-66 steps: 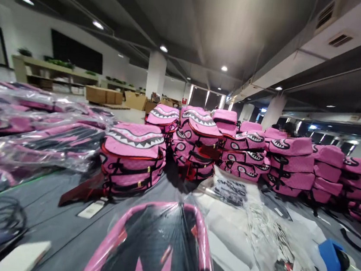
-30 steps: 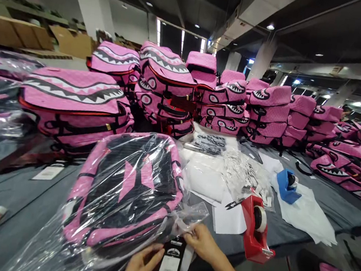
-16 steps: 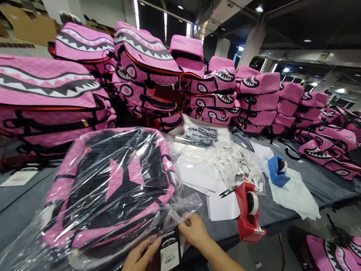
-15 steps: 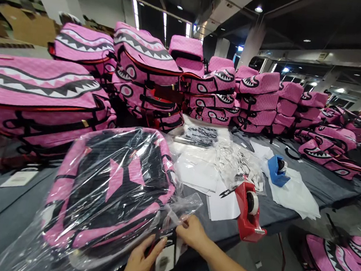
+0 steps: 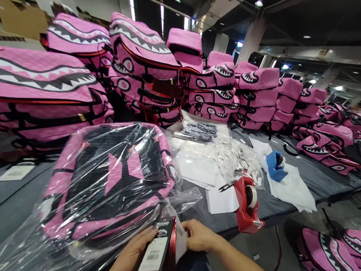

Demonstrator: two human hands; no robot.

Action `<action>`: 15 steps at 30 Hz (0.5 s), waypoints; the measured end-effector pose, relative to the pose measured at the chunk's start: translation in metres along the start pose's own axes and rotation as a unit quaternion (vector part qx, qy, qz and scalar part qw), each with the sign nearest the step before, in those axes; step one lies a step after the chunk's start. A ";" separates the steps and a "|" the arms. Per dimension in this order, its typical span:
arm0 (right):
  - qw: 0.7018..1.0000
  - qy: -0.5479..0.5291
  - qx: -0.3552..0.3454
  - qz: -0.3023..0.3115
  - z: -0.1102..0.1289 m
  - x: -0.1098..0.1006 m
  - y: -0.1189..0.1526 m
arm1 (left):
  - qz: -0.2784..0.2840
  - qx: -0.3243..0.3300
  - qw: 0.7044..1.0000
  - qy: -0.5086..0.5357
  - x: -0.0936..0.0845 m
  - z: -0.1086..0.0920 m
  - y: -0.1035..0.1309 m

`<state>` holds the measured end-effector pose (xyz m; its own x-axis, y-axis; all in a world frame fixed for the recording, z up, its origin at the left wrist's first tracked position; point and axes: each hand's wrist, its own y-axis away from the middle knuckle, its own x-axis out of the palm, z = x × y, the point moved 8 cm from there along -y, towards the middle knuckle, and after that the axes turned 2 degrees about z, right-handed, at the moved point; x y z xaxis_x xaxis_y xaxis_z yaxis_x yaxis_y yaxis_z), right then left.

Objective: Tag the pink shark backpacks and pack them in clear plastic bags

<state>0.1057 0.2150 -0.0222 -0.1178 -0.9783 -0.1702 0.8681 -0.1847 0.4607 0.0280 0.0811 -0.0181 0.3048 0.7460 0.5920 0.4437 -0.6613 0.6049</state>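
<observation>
A pink and black backpack lies back-side up on the table inside a clear plastic bag. At the bag's near right corner, my left hand is closed on a black and white hang tag with a barcode. My right hand pinches the edge of a whitish, translucent piece beside the tag; whether it is plastic or paper I cannot tell. Something shiny and red shows between the tag and that piece. A loose flap of the clear bag sticks up just beyond my right hand.
Stacks of pink shark-mouth backpacks line the table's far side. A red tape dispenser, a blue one, snips and white sheets lie to the right. More backpacks rest on the floor.
The hang tag has come up into clearer view in my left hand, its barcode side showing. My right hand has shifted slightly right and down, and the red part has appeared.
</observation>
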 end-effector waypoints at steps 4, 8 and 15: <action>0.994 -0.011 0.054 -0.094 -0.008 -0.008 -0.004 | 0.009 -0.093 0.995 0.026 -0.003 0.018 -0.003; 0.996 0.094 0.003 -0.003 0.007 0.000 0.002 | 0.018 -0.070 0.997 0.019 -0.017 0.017 -0.010; 0.945 0.300 -0.104 -0.077 0.010 -0.007 0.040 | -0.004 -0.012 1.000 -0.023 -0.015 0.012 -0.011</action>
<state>0.1368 0.2139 0.0062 -0.0094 -0.7009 -0.7132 0.9464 -0.2364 0.2199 0.0287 0.0779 -0.0401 0.3402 0.7542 0.5617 0.4271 -0.6561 0.6222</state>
